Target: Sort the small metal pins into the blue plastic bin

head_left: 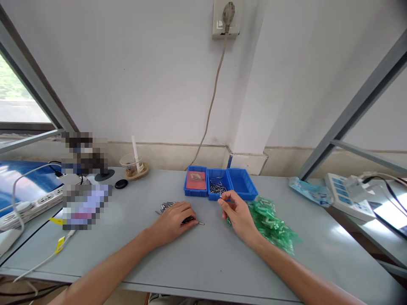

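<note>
Below frame centre: left hand cupped over slim silvery metal pins; right hand beside 3 blue plastic bins, fingertips together, contents unclear to me. Light pinching likely suits best.

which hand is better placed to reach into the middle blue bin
Probably the right hand: it is right by the near edge of the middle blue bin. The left hand is farther off, lying over the pile of small metal pieces.
</note>
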### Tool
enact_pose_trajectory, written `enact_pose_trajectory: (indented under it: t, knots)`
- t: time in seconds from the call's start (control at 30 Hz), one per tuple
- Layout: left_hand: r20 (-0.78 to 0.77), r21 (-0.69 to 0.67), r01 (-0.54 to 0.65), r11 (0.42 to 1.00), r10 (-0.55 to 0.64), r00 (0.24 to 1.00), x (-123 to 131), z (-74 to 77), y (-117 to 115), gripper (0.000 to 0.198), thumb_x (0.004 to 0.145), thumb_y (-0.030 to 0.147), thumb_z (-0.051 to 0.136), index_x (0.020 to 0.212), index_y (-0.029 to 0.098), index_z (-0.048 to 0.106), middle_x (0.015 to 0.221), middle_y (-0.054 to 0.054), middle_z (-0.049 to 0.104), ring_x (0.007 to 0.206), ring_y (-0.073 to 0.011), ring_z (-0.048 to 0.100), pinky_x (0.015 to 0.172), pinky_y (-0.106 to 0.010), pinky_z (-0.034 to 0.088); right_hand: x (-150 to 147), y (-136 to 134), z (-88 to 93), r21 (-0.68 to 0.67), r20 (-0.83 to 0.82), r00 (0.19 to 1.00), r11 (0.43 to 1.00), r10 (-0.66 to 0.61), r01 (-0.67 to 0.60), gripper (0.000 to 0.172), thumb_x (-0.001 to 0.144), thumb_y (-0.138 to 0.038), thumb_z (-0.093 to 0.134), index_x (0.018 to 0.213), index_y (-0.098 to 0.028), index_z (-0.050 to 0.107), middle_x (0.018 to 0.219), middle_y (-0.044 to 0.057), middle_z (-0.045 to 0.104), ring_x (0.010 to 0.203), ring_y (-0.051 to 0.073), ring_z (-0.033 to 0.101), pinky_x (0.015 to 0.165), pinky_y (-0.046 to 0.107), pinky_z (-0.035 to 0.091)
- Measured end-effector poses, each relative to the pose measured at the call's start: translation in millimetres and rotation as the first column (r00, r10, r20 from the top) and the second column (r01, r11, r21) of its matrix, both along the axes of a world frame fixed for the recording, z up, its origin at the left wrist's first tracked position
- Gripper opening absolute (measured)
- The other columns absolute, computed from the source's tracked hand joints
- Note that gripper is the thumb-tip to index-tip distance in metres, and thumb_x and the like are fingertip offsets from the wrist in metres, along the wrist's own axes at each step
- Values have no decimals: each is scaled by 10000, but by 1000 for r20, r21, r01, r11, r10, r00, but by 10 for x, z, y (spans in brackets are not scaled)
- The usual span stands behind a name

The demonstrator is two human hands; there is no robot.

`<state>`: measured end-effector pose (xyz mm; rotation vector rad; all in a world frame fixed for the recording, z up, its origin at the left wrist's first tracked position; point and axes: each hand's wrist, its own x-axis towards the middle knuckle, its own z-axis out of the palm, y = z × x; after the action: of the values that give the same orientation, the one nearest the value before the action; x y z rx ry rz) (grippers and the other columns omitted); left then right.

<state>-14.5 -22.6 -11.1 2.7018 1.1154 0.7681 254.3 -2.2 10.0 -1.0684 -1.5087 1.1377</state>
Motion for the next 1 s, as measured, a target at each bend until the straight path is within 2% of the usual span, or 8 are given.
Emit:
enact_pose_trajectory:
  t: [0.1, 0.2, 0.37, 0.63, 0.83, 1.0]
  knots:
    - [5, 6, -15, 1000, 15, 1000, -4, -3, -5, 191, 1097, 350, 555, 1016, 208, 652, 983, -51, 678, 917, -209, 636, 837, -343, 481, -15, 7, 24, -63, -59, 997, 996, 56, -60, 369, 973, -592, 665, 1009, -227, 637, 868, -7, 628, 581, 113, 541, 555, 265, 372]
    - [-3, 4, -20, 1000, 20, 1000, -5, -5, -11, 181, 1096, 340, 557, 1015, 208, 650, 987, -45, 679, 912, -205, 630, 855, -348, 481, -22, 6, 41, -171, -186, 976, 974, 113, -146, 366, 976, -582, 668, 1032, -220, 681, 862, -14, 597, 565, 91, 495, 561, 260, 376]
    - [4, 18, -14, 1000, 14, 1000, -5, -3, -18, 194, 1097, 335, 548, 1008, 207, 663, 971, -50, 675, 893, -201, 625, 843, -349, 491, -19, -3, 69, -241, -337, 936, 951, 104, -193, 374, 917, -579, 745, 1023, -222, 700, 883, -9, 584, 584, 92, 464, 573, 267, 416]
    - [-59, 45, -32, 998, 35, 998, -1, 33, -39, 202, 1106, 334, 521, 1021, 206, 652, 1003, -58, 672, 909, -213, 612, 860, -369, 473, -22, -11, 58, -189, -248, 966, 975, 68, -117, 379, 913, -590, 740, 1004, -230, 666, 906, -10, 628, 601, 104, 562, 582, 264, 443]
    - [-124, 64, -45, 997, 52, 991, 29, 100, -44, 232, 1108, 366, 522, 998, 201, 641, 1003, -56, 664, 891, -220, 593, 841, -369, 436, 2, -1, 62, -150, -204, 977, 984, 62, -94, 356, 942, -568, 713, 1021, -223, 666, 897, -4, 626, 594, 108, 573, 570, 263, 439]
    - [-165, 34, -40, 999, 45, 985, 9, 175, -54, 298, 1095, 478, 522, 1117, 207, 644, 1102, -78, 667, 963, -245, 603, 905, -406, 450, 11, 19, 94, -128, -133, 989, 988, 68, -86, 358, 951, -570, 695, 988, -217, 648, 889, -1, 631, 573, 111, 567, 572, 274, 433]
